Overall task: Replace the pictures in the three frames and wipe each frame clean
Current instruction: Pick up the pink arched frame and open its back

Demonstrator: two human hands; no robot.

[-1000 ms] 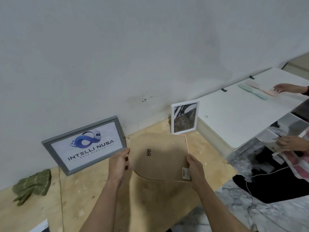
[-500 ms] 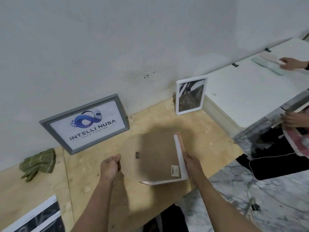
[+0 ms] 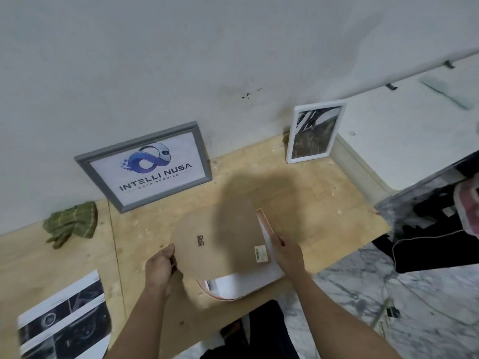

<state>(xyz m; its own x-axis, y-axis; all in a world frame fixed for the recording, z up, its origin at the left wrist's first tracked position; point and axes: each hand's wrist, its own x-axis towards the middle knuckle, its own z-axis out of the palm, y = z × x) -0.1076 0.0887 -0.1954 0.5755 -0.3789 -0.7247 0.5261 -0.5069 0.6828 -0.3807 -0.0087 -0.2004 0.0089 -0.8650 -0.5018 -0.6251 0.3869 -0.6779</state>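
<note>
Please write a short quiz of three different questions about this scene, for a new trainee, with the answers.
1. True or false: the grey rectangular frame with the blue logo print leans against the wall.
2. Which hand grips the left edge of the brown rounded backing board? A) the left hand B) the right hand C) neither
3. Fill the gap: the crumpled cloth on the wooden board is ____ in colour.

Key
1. True; the small white upright frame leans there too.
2. A. The right hand holds the right side, at the pink-edged frame under the board.
3. Green.
</note>
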